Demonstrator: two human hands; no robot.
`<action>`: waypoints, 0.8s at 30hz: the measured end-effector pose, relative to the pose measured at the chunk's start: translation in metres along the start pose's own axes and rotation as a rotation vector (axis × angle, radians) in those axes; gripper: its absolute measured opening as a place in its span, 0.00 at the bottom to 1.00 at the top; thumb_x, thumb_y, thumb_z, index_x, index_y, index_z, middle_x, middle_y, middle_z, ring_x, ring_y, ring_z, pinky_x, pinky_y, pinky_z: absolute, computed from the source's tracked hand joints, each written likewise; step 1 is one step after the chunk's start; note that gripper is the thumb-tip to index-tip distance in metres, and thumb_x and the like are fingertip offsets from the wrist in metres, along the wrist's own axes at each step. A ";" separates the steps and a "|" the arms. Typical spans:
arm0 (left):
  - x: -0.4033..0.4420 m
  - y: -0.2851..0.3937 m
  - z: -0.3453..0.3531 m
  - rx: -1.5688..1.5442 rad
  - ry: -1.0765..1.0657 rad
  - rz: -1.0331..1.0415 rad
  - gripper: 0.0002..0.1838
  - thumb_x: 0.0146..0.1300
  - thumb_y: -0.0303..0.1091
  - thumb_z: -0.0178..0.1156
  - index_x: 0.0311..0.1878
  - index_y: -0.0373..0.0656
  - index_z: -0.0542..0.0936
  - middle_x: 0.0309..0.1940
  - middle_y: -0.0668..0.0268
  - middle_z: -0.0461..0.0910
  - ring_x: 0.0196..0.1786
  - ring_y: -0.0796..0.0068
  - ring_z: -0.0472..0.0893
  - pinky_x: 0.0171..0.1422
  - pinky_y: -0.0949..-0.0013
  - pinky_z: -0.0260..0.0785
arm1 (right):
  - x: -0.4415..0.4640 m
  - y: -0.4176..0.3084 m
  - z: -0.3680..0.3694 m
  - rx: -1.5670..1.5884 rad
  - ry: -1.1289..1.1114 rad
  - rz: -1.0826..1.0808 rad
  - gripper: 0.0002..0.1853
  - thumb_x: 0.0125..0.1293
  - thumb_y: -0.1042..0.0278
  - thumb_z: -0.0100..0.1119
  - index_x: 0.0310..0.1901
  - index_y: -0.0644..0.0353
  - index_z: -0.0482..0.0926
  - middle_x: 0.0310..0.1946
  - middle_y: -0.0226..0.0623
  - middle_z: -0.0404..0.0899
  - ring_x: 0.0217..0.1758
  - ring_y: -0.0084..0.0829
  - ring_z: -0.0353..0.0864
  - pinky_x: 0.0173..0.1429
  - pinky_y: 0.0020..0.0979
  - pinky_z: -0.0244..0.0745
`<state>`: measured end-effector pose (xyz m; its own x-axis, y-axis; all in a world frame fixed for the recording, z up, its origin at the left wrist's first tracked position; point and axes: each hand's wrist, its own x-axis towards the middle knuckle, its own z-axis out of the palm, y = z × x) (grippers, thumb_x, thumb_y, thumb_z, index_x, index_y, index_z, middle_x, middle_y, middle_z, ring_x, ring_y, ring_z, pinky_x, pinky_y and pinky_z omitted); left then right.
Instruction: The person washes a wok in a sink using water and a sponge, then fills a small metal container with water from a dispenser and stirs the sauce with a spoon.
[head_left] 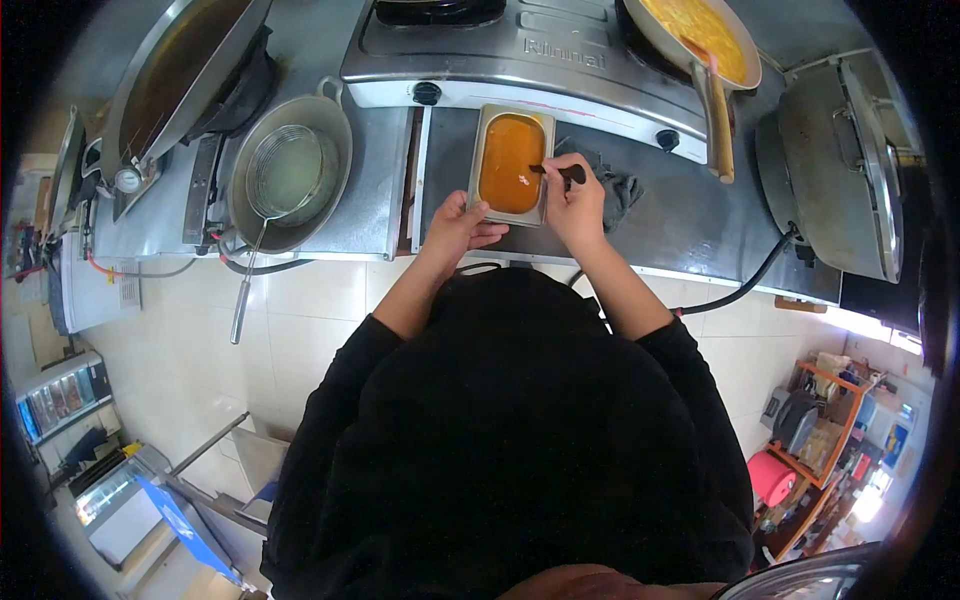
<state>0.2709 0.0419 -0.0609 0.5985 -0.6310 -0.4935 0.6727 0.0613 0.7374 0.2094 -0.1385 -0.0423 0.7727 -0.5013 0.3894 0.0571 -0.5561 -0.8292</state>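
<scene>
A rectangular metal container filled with orange-brown sauce sits on the counter in front of the stove. At its near left corner my left hand grips the rim, thumb on top and fingers around the side. My right hand is closed around the black handle of a utensil, which reaches over the right side into the sauce. The utensil's lower end is sunk in the sauce, so its kind is hidden. Behind the right hand lies a crumpled dark cloth.
A gas stove stands behind the container. On it, a pan of yellow food has its wooden handle jutting toward me. Left are a pot with a strainer and a large wok. A big lidded pot stands right.
</scene>
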 end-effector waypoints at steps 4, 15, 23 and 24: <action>0.002 -0.004 -0.004 0.051 -0.053 0.015 0.07 0.69 0.28 0.49 0.45 0.41 0.63 0.48 0.56 0.75 0.44 0.61 0.82 0.46 0.68 0.79 | -0.015 -0.002 -0.002 0.117 0.002 0.066 0.02 0.63 0.78 0.54 0.36 0.61 0.73 0.30 0.37 0.77 0.32 0.26 0.79 0.37 0.24 0.71; -0.002 0.002 -0.004 0.063 -0.098 -0.023 0.08 0.68 0.27 0.49 0.47 0.40 0.63 0.49 0.55 0.75 0.46 0.60 0.82 0.49 0.66 0.78 | -0.025 -0.014 0.013 0.150 -0.062 0.022 0.04 0.61 0.79 0.55 0.37 0.60 0.72 0.31 0.38 0.77 0.34 0.31 0.80 0.37 0.28 0.73; -0.003 0.003 -0.003 0.121 -0.072 -0.029 0.08 0.68 0.29 0.50 0.45 0.39 0.63 0.47 0.54 0.75 0.45 0.60 0.82 0.47 0.66 0.79 | 0.011 -0.008 0.019 -0.059 -0.083 -0.165 0.06 0.58 0.78 0.55 0.37 0.58 0.73 0.33 0.40 0.77 0.38 0.46 0.78 0.40 0.37 0.74; -0.002 0.002 -0.003 0.115 -0.069 -0.037 0.08 0.68 0.29 0.50 0.45 0.39 0.63 0.46 0.55 0.75 0.45 0.60 0.82 0.47 0.66 0.79 | 0.011 -0.007 0.018 -0.062 -0.091 -0.146 0.06 0.58 0.78 0.55 0.37 0.58 0.73 0.33 0.39 0.77 0.38 0.46 0.78 0.40 0.38 0.74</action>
<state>0.2721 0.0457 -0.0596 0.5403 -0.6829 -0.4918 0.6372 -0.0497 0.7691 0.2290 -0.1282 -0.0391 0.8134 -0.3515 0.4636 0.1363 -0.6595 -0.7392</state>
